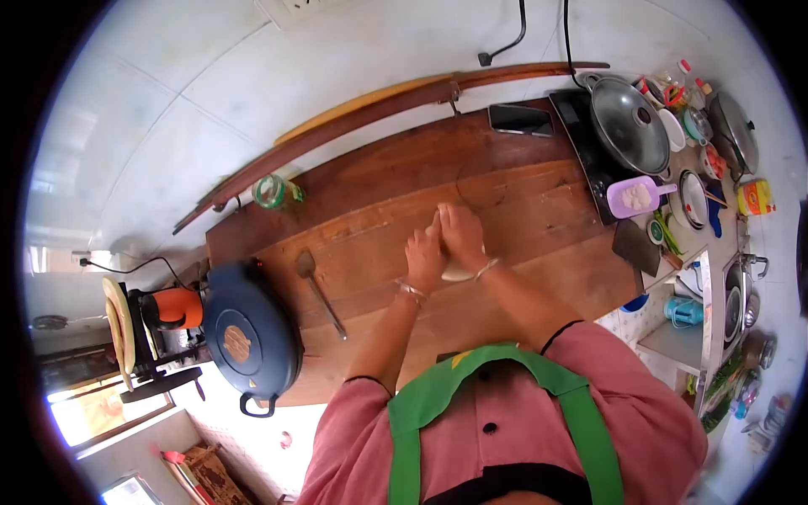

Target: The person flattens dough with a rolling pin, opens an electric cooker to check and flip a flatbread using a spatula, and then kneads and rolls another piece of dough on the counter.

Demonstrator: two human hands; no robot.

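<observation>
At the middle of the wooden worktop, my left hand (425, 253) and my right hand (461, 233) lie side by side, touching, with their fingers curled together. Under them is a lump of pale dough (456, 273); only a bit of it shows between my wrists, and the hands cover the rest. Both hands press down on this dough. To the left of them, a long-handled metal spatula (321, 295) lies flat on the worktop (379, 320).
At left stands a round dark-blue electric pan (252, 337) with a handle. A glass jar (269, 192) and a phone (521, 120) are along the back. On the right are a lidded pot (629, 126), a purple scoop of flour (635, 197) and a cleaver (636, 247).
</observation>
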